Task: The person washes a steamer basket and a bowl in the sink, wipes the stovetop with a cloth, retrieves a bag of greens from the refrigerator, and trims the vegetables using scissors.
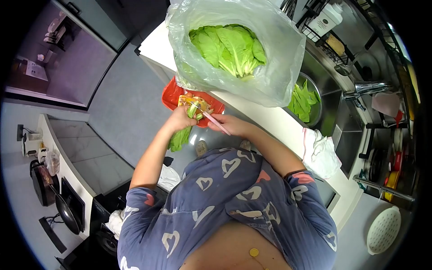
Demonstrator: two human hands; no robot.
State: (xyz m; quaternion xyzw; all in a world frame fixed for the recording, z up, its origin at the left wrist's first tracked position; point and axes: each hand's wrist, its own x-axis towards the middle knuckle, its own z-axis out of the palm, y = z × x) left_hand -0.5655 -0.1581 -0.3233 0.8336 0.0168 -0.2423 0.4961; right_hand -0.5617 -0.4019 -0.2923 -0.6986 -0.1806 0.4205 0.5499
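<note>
My left hand (182, 119) is closed round the stem end of a leafy green vegetable (180, 138), whose leaves hang down below the fingers. In my right hand (225, 123) is a small knife (219, 123) with a pink handle, its blade lying against the pale stems. Both hands are over the near side of a red bin (169, 96) that holds food scraps. Above them, a large clear plastic bag (279, 54) stands open on the white counter with a bunch of leafy greens (229, 47) inside.
Right of the bag, a metal bowl (318, 112) of green leaves sits in the sink (330, 81) near the faucet (371, 87). A white cloth (320, 155) lies at the counter edge (283, 130). A frying pan (67, 216) is on the far left.
</note>
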